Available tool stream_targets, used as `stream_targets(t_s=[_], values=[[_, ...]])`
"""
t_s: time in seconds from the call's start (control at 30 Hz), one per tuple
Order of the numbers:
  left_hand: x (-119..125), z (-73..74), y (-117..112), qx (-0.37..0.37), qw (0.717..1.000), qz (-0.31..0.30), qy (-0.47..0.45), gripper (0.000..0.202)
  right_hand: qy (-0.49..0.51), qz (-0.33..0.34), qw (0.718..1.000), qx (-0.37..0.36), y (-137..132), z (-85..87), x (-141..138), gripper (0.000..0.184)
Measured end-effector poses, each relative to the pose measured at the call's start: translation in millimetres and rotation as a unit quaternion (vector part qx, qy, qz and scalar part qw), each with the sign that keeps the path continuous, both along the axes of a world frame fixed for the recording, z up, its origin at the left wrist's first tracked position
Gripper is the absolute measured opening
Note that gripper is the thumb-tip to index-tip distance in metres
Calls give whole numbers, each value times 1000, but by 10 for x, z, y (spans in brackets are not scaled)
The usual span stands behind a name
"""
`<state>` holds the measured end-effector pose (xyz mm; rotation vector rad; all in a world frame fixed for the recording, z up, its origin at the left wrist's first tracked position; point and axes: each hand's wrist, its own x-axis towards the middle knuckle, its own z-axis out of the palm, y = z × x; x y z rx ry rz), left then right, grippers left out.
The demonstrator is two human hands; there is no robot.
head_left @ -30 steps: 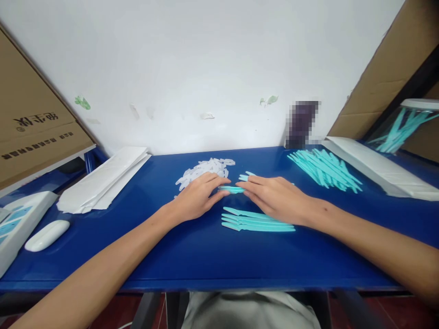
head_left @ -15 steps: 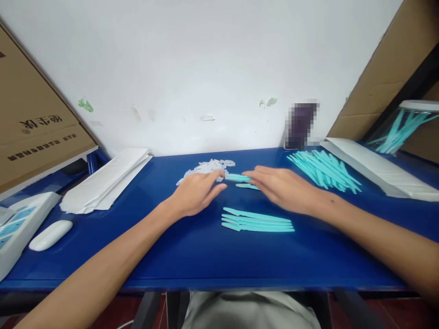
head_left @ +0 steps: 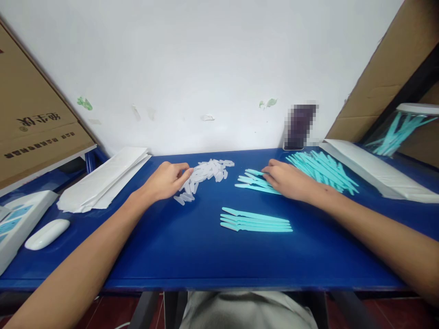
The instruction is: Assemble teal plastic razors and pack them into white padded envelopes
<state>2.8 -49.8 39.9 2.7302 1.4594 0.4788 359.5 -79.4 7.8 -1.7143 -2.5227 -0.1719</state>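
Note:
My left hand (head_left: 170,180) is at the left edge of a pile of translucent plastic blade caps (head_left: 206,171). Its thumb and forefinger come together there, and whatever lies between the tips is too small to make out. My right hand (head_left: 286,179) has its fingers closed on the handle end of a turquoise eyebrow razor (head_left: 254,172), in a loose fan of several such razors. Part of that fan is under the hand. Nearer the front, several more turquoise razors (head_left: 257,221) lie side by side in a row.
A heap of turquoise razors (head_left: 322,170) lies right of my right hand, beside a long white tray-like piece (head_left: 380,176). A clear tub (head_left: 394,132) holds more. Left are white paper sheets (head_left: 103,183), a white oval case (head_left: 47,234) and a white device (head_left: 20,219). A phone (head_left: 300,127) leans on the wall.
My hands have moved apart: the left back to the caps' left edge, the right a little rightward. The razor held between them has joined the fan under my right hand.

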Motion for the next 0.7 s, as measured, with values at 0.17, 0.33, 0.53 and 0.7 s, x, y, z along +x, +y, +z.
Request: stream_targets(t_s=[0.17, 0.33, 0.53, 0.7], values=[[-96, 62, 22, -11, 997, -24, 70, 38, 29, 22, 998, 42, -107, 124, -79, 45], [-187, 156, 19, -59, 995, -22, 80, 35, 75, 105, 991, -48, -416, 284, -320, 39], [-307, 256, -18, -209, 975, -30, 73, 27, 99, 146, 967, -184, -619, 356, -470, 34], [-353, 251, -14, -274, 955, -36, 102, 27, 112, 161, 966, -171, -554, 315, -437, 27]])
